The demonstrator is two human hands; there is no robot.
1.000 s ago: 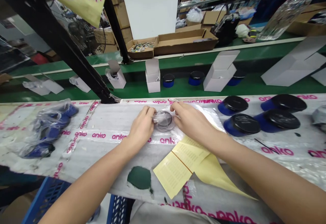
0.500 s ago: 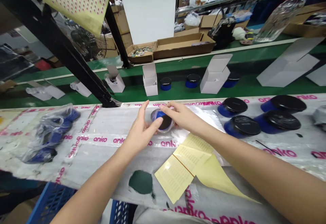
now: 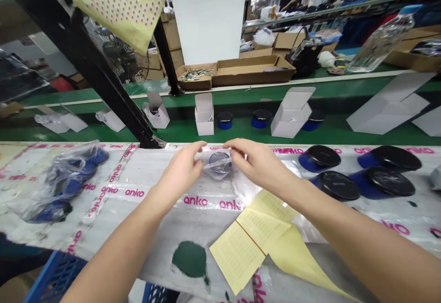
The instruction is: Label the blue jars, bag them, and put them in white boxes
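Note:
A small round blue jar in a clear plastic bag lies on the wrapped table between my hands. My left hand is just to its left, thumb and fingers apart, holding nothing. On the other side my right hand has its curved fingers at the bag's right edge; whether they pinch the plastic is too small to tell. Yellow sticker sheets lie in front of the right forearm. Blue jars with black lids stand to the right, and several bagged blue jars lie at the left.
Behind the table runs a green conveyor with open white boxes and blue jars. A black post slants across the left. Beyond are a cardboard tray and a plastic bottle. A blue crate is below the table edge.
My left hand has let go of the jar and moved slightly left. The jar's dark face no longer shows; plastic now lies across it. The view has tilted up slightly.

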